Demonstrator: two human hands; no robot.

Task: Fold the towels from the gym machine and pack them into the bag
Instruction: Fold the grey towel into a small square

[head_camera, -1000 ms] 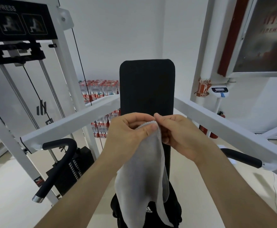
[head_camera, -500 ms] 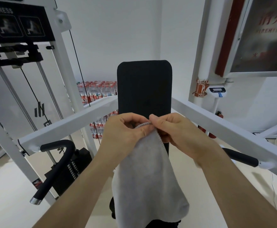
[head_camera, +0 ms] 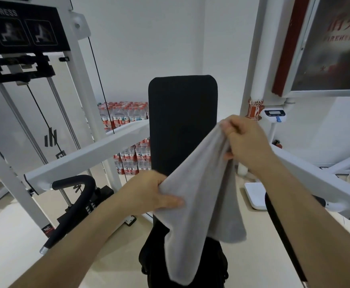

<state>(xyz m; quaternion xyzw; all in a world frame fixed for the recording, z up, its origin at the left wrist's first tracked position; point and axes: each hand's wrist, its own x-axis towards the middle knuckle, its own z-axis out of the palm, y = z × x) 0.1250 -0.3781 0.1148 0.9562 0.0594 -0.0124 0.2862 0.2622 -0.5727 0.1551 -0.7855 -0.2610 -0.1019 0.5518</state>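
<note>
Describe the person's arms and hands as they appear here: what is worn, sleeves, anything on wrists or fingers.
Both forearms are bare as far as the frame shows; no sleeve reaches into view. The left hand and the right hand wear no gloves. No watch, band or ring shows on either wrist or on the visible fingers. No markings show on the arms.

Grey towel (head_camera: 199, 204), draped, held aloft

Placard, upper left: "ER PRESS" is read in pale capitals on the black machine placard (head_camera: 24, 28); the start is cut off.
Cabinet, upper right: red characters and "FIREHYD…" are partly read on the wall cabinet (head_camera: 336, 44), blurred.
Elsewhere: nothing legible.
</note>
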